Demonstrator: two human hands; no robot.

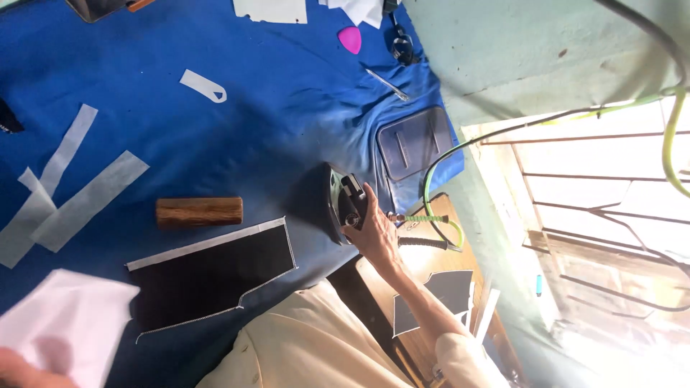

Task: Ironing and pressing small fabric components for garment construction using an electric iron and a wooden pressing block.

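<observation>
Right hand [372, 231] wrapped around the handle of an iron [343, 206], fingers curled shut over the grip, iron standing at the right edge of the blue cloth-covered table [237, 136], tipped up rather than lying flat on its plate. Cord [431, 179] looping off to the right from the iron's back end toward the window. Left hand [18, 366] down in the near left corner, only partly in frame and blurred, holding a sheet of white fabric [68, 320]; how tightly closed cannot be told.

Probably heavy and rigid, that iron, with a hot metal plate likely best kept away from skin; handle on top the one sensible place to grip, as now. Stiff cord apt to drag, so worth minding.

Between the two hands, flat on the table: a black fabric piece [215, 276] edged in white, soft, light, limp, easily creased or shifted, best lifted by an edge or corner. Just beyond it, a short wooden block [199, 212], hard and solid. Further left, pale strips [72, 194] of thin material, flimsy. A pink chalk piece [350, 39] far off near the table's top edge.
</observation>
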